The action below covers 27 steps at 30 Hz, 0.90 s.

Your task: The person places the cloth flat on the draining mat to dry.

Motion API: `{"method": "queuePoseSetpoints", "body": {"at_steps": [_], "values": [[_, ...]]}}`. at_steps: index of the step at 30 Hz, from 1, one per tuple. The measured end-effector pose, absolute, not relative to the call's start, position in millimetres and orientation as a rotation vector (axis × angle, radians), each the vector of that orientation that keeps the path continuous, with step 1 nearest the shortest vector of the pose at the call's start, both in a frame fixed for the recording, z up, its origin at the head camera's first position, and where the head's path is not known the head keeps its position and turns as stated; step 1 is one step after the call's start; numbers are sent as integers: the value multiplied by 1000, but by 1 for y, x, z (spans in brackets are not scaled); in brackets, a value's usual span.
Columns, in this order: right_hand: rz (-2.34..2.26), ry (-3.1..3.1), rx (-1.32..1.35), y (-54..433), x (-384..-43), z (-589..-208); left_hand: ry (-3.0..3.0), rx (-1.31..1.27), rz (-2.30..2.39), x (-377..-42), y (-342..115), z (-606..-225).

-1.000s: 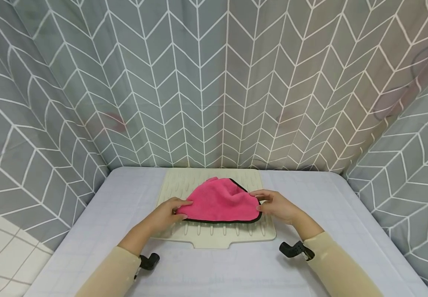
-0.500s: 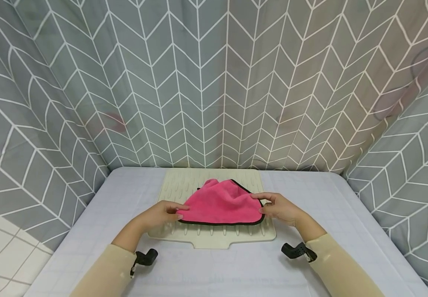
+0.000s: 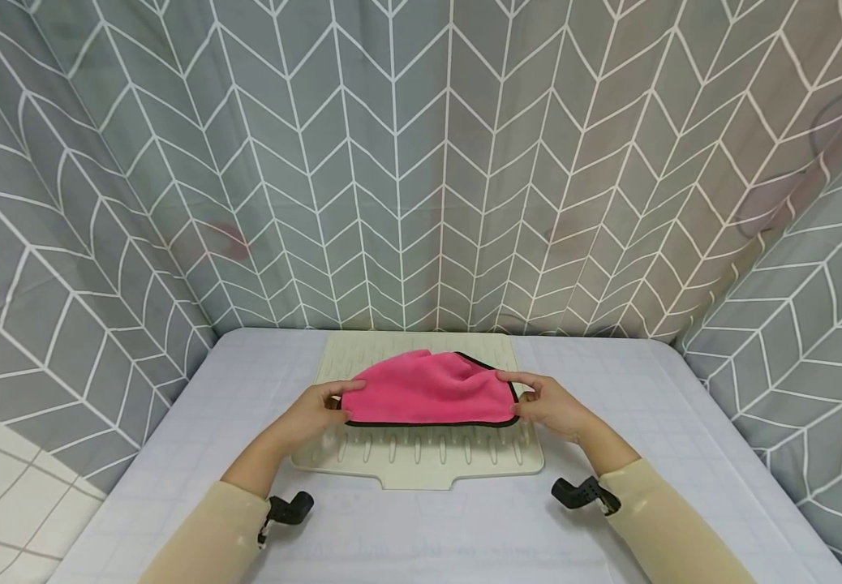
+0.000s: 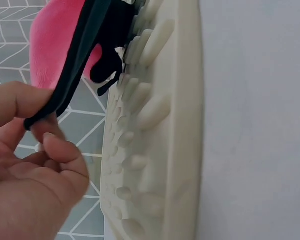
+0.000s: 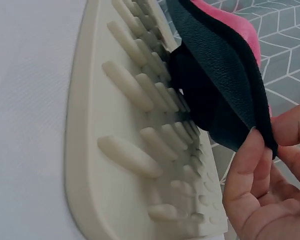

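Note:
A pink cloth [image 3: 428,393] with black edging spans between both hands over a cream ridged board [image 3: 421,462]. My left hand [image 3: 313,415] pinches its left corner between thumb and fingers. The right hand [image 3: 551,410] pinches the opposite corner. In the left wrist view, the cloth's dark edge [image 4: 72,60] hangs from the left fingertips, raised off the board. The right wrist view shows a dark underside [image 5: 215,70] of the cloth, with its lower part close to the ridges. Whether that part touches the board I cannot tell.
The board lies on a table with a white cover [image 3: 421,535]. A grey curtain [image 3: 421,178] with white zigzag lines closes off the back and sides. Black wrist-worn devices [image 3: 291,508] sit at both sleeves. White floor tiles [image 3: 19,495] show at lower left.
My left hand has shifted left to the cloth's corner and taken a fresh pinch there. The front edge of the cloth has risen and straightened. The right hand has barely moved.

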State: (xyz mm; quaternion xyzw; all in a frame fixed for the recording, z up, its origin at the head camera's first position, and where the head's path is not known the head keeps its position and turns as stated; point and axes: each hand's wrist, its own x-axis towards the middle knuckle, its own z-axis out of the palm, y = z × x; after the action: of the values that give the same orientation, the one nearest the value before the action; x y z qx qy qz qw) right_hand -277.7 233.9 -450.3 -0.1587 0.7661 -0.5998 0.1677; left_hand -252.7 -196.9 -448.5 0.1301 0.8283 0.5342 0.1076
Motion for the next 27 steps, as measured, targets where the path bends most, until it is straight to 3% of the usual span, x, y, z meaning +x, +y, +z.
{"method": "queuePoseSetpoints", "body": {"at_steps": [17, 27], "values": [[-1719, 2488, -660, 226, -273, -451, 2417, 508, 1841, -249, -199, -454], [-1590, 2471, -629, 226, -269, -455, 2548, 519, 1601, -246, -201, -455]]}}
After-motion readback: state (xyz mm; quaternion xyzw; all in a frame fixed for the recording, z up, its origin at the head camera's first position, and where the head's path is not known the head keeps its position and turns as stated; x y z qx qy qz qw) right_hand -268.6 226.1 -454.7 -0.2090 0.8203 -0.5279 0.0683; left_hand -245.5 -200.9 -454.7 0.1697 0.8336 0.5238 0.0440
